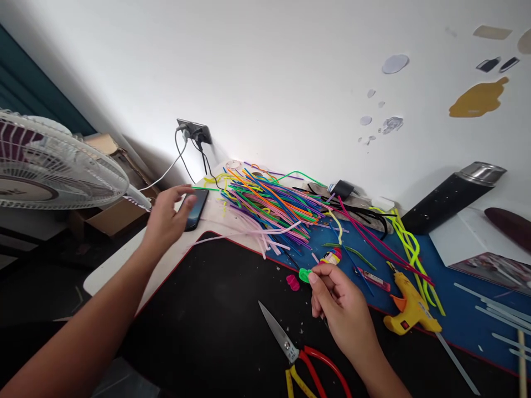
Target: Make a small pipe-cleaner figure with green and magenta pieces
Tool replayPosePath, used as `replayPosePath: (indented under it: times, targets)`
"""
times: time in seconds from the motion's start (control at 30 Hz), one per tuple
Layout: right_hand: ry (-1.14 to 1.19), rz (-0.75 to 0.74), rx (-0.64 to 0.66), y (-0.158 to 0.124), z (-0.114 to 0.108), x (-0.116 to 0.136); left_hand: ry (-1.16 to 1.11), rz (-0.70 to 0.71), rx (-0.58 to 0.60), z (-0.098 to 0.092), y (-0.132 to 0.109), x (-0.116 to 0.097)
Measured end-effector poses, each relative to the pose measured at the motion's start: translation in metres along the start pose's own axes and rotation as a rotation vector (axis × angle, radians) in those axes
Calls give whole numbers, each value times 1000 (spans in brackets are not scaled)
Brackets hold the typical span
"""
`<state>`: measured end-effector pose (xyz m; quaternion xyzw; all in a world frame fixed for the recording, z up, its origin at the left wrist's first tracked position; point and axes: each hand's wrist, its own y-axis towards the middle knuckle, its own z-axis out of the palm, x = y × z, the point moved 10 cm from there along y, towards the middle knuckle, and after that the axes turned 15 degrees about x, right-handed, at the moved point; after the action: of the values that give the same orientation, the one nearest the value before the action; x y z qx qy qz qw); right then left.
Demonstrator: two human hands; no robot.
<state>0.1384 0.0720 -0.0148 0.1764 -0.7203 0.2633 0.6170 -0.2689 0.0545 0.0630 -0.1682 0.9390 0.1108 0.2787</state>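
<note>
My left hand (168, 216) is over the near edge of a dark phone (196, 210) at the table's left end, thumb and fingers apart with nothing visible between them. Whether it touches the phone I cannot tell. My right hand (342, 304) pinches a small bright green curled piece (305, 275) between thumb and fingertips above the black mat (199, 315). Just left of the green piece lies a small magenta piece (292, 282) of similar look. Scissors (286, 342) with red and yellow handles lie partly opened below, blades pointing away from me.
A heap of coloured pipe cleaners (269, 204) covers the table's back. To the right are a yellow glue gun (410, 307), clear glue sticks (493, 309) and a leaning black flask (450, 196). A white fan (62, 166) stands at left, near a wall socket (194, 131) with cords.
</note>
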Motion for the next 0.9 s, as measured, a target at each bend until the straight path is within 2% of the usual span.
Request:
replayPosePath:
  times: [0.03,0.07,0.2,0.3,0.37,0.47,0.53,0.73,0.8,0.9]
  targets:
    - [1,-2,-2,0,0,0,-82,64,13,6,-6,-24]
    - [3,-6,-5,0,-1,1,-161,131,84,19,-12,-50]
    - [27,-20,-33,-2,-4,3,-409,365,441,73,-42,-149]
    - [60,-43,-85,-4,-11,6,-494,479,698,110,-61,-199]
    - [77,-64,-110,-5,-16,8,-547,529,815,129,-68,-220]
    - [96,-76,-123,-6,-21,11,-617,568,936,151,-74,-238]
    - [114,-80,-130,-7,-24,13,-717,575,960,161,-75,-243]
    - [136,-98,-137,-7,-27,15,-1148,393,997,190,-74,-230]
    - [127,-96,-129,-6,-25,14,-1214,358,1008,194,-74,-225]
    - [112,-87,-118,-5,-23,14,-1189,353,1027,196,-76,-221]
